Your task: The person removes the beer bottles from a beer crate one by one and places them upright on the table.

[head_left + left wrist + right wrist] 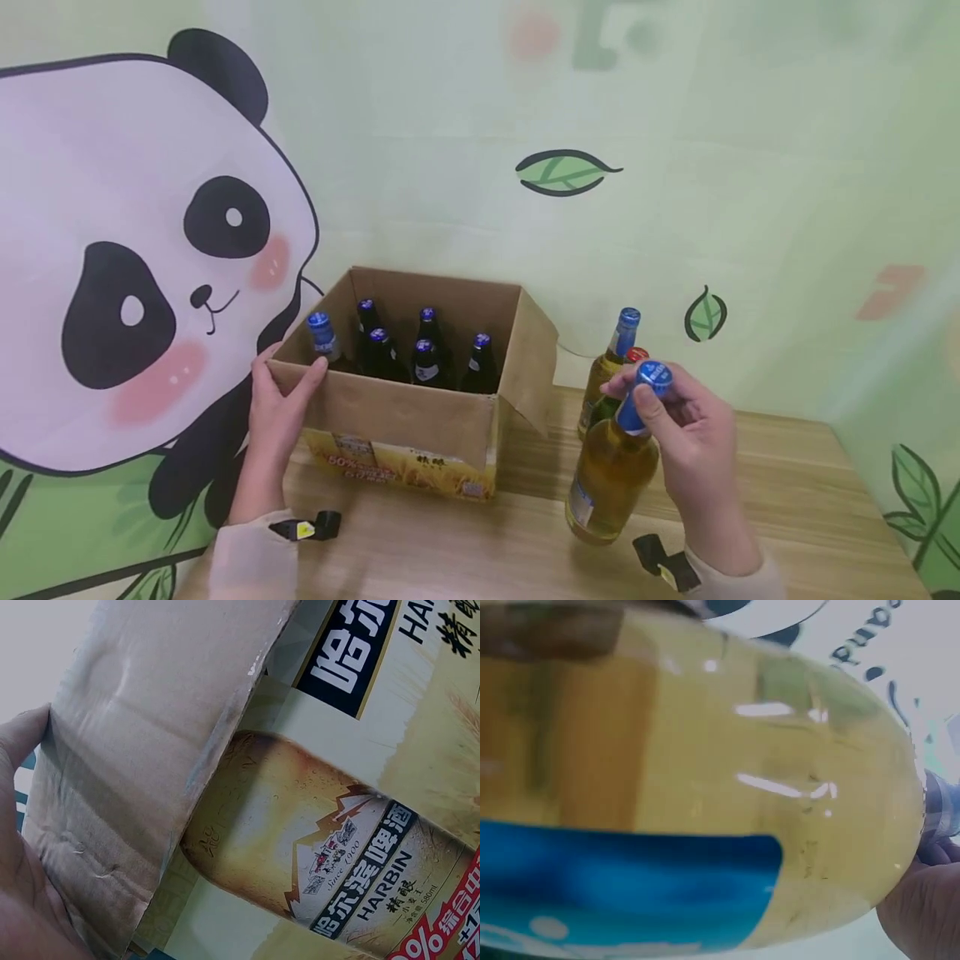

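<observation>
My right hand [697, 442] grips a clear beer bottle [611, 479] by its neck, just under the blue cap. Amber liquid fills the bottle, which leans a little, its base close over the table. A blue label [622, 885] shows on its body in the right wrist view. At the left front corner of an open cardboard box [420, 417], my left hand [281, 408] holds the rim, thumb over the front flap [142, 735]. Inside the box stand several dark capped bottles [426, 367] and one bottle with a blue-wrapped neck [322, 335]. Their lower parts are hidden.
Behind the held bottle stand another amber bottle [600, 375] with a blue cap and a red-capped bottle [636, 355], partly hidden. All rest on a wood-grain table [780, 483] against a panda-printed backdrop [450, 167]. The box's right flap [532, 358] sticks outward.
</observation>
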Motion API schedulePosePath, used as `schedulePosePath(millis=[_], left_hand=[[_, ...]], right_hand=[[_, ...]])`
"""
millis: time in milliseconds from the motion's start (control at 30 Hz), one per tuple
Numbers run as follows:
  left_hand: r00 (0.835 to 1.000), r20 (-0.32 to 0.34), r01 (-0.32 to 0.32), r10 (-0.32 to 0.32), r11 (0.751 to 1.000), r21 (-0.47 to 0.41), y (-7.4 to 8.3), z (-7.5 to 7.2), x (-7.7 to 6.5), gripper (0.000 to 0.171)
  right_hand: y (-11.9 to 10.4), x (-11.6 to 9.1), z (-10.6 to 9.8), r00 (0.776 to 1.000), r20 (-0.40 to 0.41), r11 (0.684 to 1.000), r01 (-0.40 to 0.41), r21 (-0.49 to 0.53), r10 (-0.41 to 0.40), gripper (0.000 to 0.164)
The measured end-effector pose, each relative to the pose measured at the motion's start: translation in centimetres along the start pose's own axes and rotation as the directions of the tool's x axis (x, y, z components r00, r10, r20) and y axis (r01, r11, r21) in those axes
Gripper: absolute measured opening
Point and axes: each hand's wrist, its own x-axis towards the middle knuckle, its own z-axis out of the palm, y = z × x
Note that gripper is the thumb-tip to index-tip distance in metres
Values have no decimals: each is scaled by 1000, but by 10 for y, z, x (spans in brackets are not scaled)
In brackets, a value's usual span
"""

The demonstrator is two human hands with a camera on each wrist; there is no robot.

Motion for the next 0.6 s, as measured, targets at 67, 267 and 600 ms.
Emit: schedulePosePath(millis=[67, 267, 600], left_hand=[[1000, -10, 5, -5, 1000, -11, 0, 0, -1, 91], [999, -34, 11, -12, 999, -42, 1, 0, -4, 89], [1000, -23, 11, -12, 999, -41, 1, 3, -3, 86]], right_hand=[[10, -11, -5, 1000, -18, 1000, -6, -22, 6, 13], [35, -32, -13, 992, -83, 976, -108, -190, 94, 13], [67, -54, -21, 981, -165, 954, -142, -263, 101, 14]])
